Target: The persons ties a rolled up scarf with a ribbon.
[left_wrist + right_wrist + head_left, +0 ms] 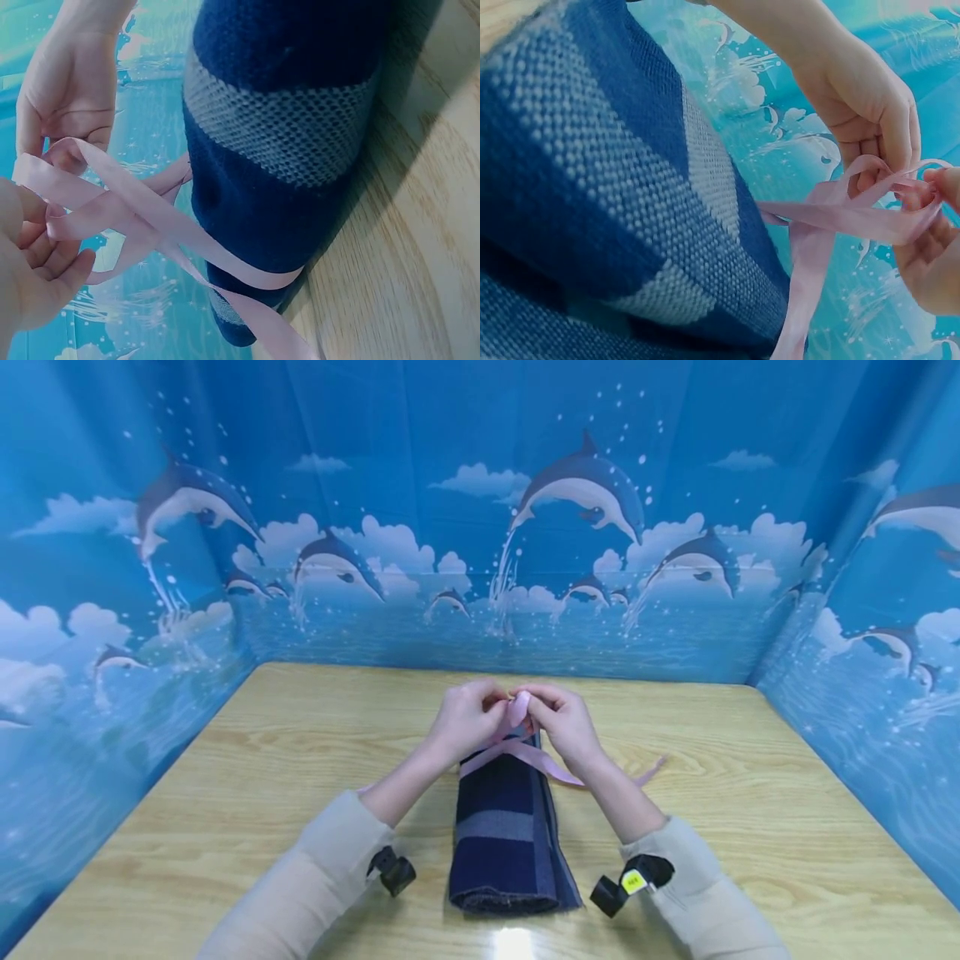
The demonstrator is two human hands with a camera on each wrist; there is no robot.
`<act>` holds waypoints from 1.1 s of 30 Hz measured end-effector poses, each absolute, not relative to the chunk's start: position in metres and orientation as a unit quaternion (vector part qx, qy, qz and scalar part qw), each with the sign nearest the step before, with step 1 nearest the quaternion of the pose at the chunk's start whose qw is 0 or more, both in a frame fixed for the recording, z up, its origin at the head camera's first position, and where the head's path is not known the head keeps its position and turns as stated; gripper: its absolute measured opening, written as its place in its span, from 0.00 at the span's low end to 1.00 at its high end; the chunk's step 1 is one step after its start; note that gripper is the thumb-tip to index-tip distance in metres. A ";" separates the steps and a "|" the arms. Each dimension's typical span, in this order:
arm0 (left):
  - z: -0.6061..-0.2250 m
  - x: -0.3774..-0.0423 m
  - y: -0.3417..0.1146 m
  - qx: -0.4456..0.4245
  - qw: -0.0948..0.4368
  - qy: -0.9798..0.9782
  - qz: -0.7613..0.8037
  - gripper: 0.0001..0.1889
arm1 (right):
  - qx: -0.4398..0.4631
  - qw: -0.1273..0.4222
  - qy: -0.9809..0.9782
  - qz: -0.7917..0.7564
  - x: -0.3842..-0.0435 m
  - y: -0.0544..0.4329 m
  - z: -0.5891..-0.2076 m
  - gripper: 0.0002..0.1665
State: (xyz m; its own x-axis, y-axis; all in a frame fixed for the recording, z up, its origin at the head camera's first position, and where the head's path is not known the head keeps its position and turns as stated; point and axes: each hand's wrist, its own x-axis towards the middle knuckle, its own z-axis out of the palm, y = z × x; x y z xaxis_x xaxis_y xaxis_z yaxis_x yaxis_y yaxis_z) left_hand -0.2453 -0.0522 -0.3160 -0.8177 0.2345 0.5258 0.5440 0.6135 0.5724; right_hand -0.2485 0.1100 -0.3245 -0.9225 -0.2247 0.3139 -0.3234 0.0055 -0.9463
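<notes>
A rolled dark-blue woven cloth with grey bands (495, 843) lies lengthwise on the table, its frayed end toward me. A pink ribbon (547, 766) passes around its far part, with a loose tail out to the right. Above that far part, both hands meet at the ribbon. My left hand (467, 717) pinches a loop of it between thumb and fingers. My right hand (564, 720) pinches the ribbon just beside. In the left wrist view, ribbon loops (82, 191) stretch between the hands and strands cross near the roll. The right wrist view shows the ribbon (855, 217) looped over the fingers.
The wood-grain table (330, 718) carries the roll near its middle. A blue curtain printed with dolphins (420, 635) stands along the table's back and sides. Small black cameras sit on both wrists, the left one (393, 872) beside the roll.
</notes>
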 end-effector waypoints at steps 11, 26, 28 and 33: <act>-0.315 -0.247 -0.054 -0.235 0.214 -0.878 -0.358 0.04 | 0.208 0.084 -0.731 0.644 -0.253 0.126 -0.316 0.14; -0.314 -0.242 -0.053 -0.247 0.224 -0.892 -0.305 0.04 | 0.201 -0.144 -0.592 0.767 -0.247 0.143 -0.303 0.15; -0.314 -0.241 -0.054 -0.244 0.222 -0.893 -0.305 0.04 | 0.201 -0.167 -0.585 0.768 -0.246 0.144 -0.301 0.15; -0.316 -0.239 -0.055 -0.247 0.229 -0.888 -0.312 0.04 | 0.188 -0.184 -0.620 0.739 -0.245 0.147 -0.300 0.12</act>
State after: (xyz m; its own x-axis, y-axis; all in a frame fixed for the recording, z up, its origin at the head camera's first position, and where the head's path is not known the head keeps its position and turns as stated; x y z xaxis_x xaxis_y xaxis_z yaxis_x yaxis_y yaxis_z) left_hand -0.2392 -0.0552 -0.3157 -0.7724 0.2965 0.5616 0.5826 0.6829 0.4407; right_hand -0.2446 0.1467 -0.3000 -0.8614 -0.5056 0.0487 0.0395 -0.1623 -0.9859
